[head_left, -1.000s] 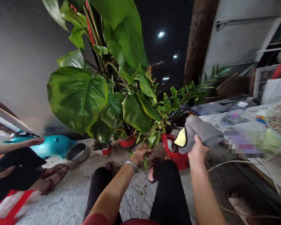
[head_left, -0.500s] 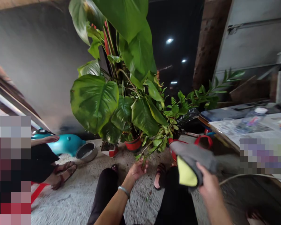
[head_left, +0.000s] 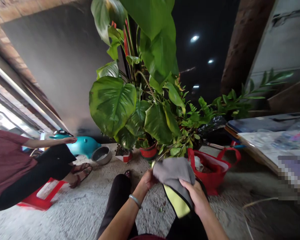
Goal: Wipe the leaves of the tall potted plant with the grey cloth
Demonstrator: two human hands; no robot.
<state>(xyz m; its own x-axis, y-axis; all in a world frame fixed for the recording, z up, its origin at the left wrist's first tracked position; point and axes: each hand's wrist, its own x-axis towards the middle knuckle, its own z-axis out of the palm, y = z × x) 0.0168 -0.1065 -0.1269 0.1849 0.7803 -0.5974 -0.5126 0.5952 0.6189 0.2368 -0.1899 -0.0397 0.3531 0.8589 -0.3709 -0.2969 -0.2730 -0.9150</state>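
A grey cloth (head_left: 175, 168) with a yellow underside and dark edging hangs between my hands. My right hand (head_left: 193, 196) grips its right part, thumb on top. My left hand (head_left: 149, 179), with a bangle on the wrist, is closed at the cloth's left edge; its fingertips are partly hidden. Just behind the cloth, a leafy low branch (head_left: 176, 150) droops from the potted plants; whether my left fingers also touch it is hidden. A tall plant with broad green leaves (head_left: 115, 106) rises beyond, above a red pot (head_left: 149, 151).
A red bag (head_left: 211, 176) stands right of my knees, beside a cluttered table (head_left: 255, 146). Left of the pots are a grey bowl (head_left: 101, 155) and a turquoise animal-shaped object (head_left: 83, 145). A person (head_left: 12, 163) sits on a red stool (head_left: 41, 198) at left.
My right hand has brought the cloth left and in front of the branch, to my left hand. The view has turned left, showing more of the seated person; the red bag is now uncovered.
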